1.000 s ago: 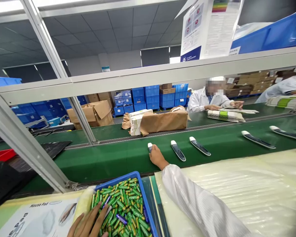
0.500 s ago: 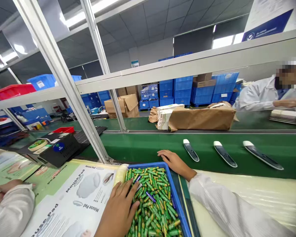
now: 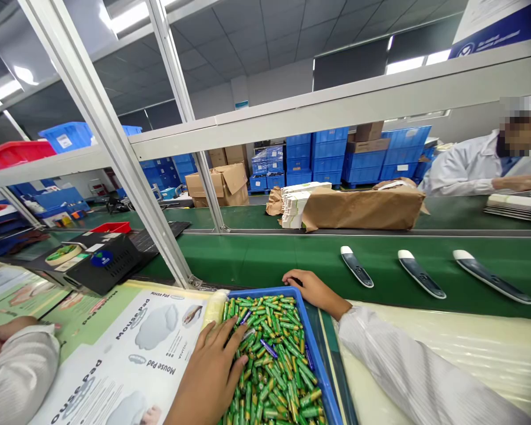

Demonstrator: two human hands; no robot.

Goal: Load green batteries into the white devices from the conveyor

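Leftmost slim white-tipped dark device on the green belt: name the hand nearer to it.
Right. The right hand is left of the device; the left hand lies farther left, at the green batteries.

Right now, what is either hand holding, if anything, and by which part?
No hold shows: the left hand lies spread over green, gold-ended cylindrical batteries; the right hand curls beside the blue rectangular plastic tray.

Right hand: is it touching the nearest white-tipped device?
Apart. The head view shows green belt between the right hand and that device.
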